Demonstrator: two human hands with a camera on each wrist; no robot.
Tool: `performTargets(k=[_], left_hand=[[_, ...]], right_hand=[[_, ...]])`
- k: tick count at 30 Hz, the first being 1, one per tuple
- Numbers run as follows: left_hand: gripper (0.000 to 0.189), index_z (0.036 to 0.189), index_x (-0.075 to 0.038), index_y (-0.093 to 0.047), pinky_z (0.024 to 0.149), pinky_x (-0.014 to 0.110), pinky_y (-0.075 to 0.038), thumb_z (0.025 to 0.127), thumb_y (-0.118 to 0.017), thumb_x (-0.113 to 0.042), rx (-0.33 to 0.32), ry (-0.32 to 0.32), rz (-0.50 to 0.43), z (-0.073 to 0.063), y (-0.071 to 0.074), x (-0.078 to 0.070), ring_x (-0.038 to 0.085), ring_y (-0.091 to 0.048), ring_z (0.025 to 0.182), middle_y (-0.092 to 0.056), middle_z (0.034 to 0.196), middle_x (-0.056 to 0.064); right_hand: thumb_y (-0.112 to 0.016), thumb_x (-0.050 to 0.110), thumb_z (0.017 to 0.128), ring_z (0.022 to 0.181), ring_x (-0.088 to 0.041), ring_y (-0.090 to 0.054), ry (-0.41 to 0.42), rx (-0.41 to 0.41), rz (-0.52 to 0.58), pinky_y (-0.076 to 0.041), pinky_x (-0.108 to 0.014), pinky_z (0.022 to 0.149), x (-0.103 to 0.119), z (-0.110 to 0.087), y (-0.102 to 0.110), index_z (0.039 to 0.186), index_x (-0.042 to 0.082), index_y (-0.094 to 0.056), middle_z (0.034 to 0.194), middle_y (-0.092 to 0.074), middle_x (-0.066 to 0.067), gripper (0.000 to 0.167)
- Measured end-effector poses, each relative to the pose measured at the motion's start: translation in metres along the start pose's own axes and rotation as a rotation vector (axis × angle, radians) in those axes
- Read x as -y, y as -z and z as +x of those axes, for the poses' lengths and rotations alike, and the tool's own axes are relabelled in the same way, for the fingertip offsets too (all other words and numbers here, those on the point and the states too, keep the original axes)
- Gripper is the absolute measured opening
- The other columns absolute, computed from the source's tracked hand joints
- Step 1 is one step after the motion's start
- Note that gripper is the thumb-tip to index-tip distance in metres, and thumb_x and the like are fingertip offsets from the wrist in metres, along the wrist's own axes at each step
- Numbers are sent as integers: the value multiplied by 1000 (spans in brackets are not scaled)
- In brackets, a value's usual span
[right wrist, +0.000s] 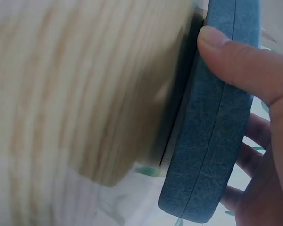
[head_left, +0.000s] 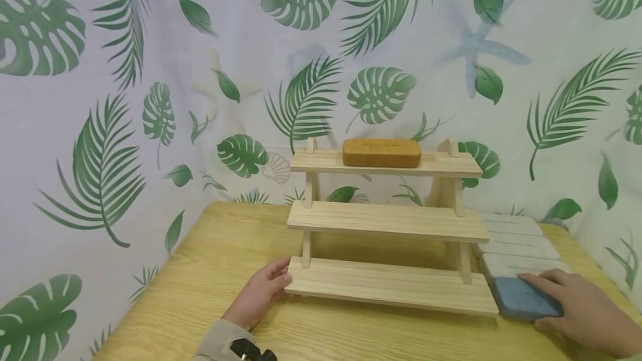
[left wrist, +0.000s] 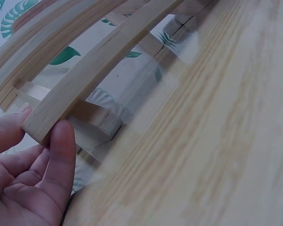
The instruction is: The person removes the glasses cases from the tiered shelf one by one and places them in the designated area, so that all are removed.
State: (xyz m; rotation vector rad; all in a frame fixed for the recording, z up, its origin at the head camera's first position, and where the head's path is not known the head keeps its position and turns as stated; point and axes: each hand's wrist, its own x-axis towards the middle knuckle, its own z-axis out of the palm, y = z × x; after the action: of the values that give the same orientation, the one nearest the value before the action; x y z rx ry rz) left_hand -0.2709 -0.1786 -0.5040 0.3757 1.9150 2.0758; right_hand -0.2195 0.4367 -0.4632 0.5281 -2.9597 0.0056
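Note:
A three-tier wooden display rack (head_left: 388,220) stands on the table. My left hand (head_left: 262,291) pinches the left end of its lowest shelf (left wrist: 61,101), thumb above and fingers beneath. On the right, my right hand (head_left: 584,308) grips a blue glasses case (head_left: 526,298). The right wrist view shows the thumb on one side of this blue case (right wrist: 210,122) and the fingers on the other, with a seam running along its edge. An orange-brown glasses case (head_left: 382,153) rests on the top shelf.
Several pale grey cases (head_left: 519,245) lie in a row right of the rack, just behind the blue one. The wood-grain table (head_left: 241,238) meets a leaf-patterned curtain (head_left: 220,82) at the back and on the left.

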Motion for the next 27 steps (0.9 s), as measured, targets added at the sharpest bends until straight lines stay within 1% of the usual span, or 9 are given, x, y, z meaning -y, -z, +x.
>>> performTargets(k=[4,8,15,18,23,27], left_hand=[[63,156,7,-26,92,38,-54,107,-54,-19,4,1,-6,0,-1,1,29,-59,119,-48,144,25],[63,156,6,-26,92,37,-54,107,-55,-19,3,5,-15,1,-1,0,29,-59,118,-48,143,24],[64,157,5,-24,95,37,-53,107,-54,-19,-7,19,-9,-2,-1,1,29,-57,122,-44,148,25],[64,157,5,-24,94,37,-53,107,-55,-19,-1,16,-8,-2,-1,3,29,-57,121,-45,148,25],[63,157,7,-24,92,37,-54,107,-54,-18,9,-2,-9,0,-3,0,29,-58,120,-46,146,25],[61,157,6,-25,91,37,-54,108,-52,-17,3,5,1,-2,-3,-3,28,-58,120,-46,146,25]], right_hand=[[-94,45,61,94,-35,-61,-25,6,0,-53,-54,74,1,0,0,137,10,-62,114,-60,-13,90],[-95,44,61,93,-34,-61,-30,7,8,-53,-53,73,2,0,1,136,10,-62,114,-59,-12,89],[-95,45,59,90,-30,-57,-33,14,-10,-52,-52,73,3,3,0,133,12,-65,113,-58,-11,87],[-96,46,57,90,-31,-57,-42,23,-13,-52,-53,72,2,4,-2,132,11,-65,113,-58,-11,88],[-96,49,56,89,-33,-56,-73,39,-24,-51,-53,70,0,6,-5,132,12,-64,113,-57,-13,90],[-96,49,57,89,-33,-56,-70,37,-23,-51,-53,69,-1,9,-5,131,12,-65,112,-58,-13,88]])
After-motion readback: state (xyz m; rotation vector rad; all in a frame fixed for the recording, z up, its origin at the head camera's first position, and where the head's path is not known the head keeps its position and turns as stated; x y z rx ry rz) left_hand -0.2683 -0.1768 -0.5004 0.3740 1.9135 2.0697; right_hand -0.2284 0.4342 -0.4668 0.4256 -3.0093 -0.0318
